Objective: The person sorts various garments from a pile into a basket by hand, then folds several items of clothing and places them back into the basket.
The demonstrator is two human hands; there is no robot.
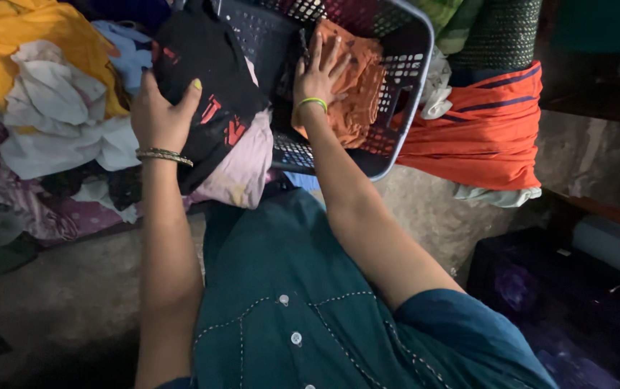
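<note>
Head cam, looking straight down. Left hand (160, 115) clamped on a black cloth (209, 94) with red print, thumb on top, fingers hidden behind, so gripping it at the basket's left edge. Black cloth draped over a pale pink cloth (241, 169) hanging just below. Gold bangles (163, 155) on that wrist.

Right hand (319, 74) laid flat inside the basket (403, 86), fingers spread, palm pressed down on an orange cloth (357, 94). Not pinching anything, just pushing. Green band (312, 102) around that wrist. Orange cloth bunched against the basket's right wall, sitting inside it. Basket grey-blue, mesh sides, tilted toward the camera.

Off to the left, a heap of laundry: yellow cloth (14, 36) on top, white cloth (58, 108) under it. To the right of the basket, a bright orange bundle (483, 133) with dark stripes. Teal shirt (288, 302) with white buttons filling the bottom.
</note>
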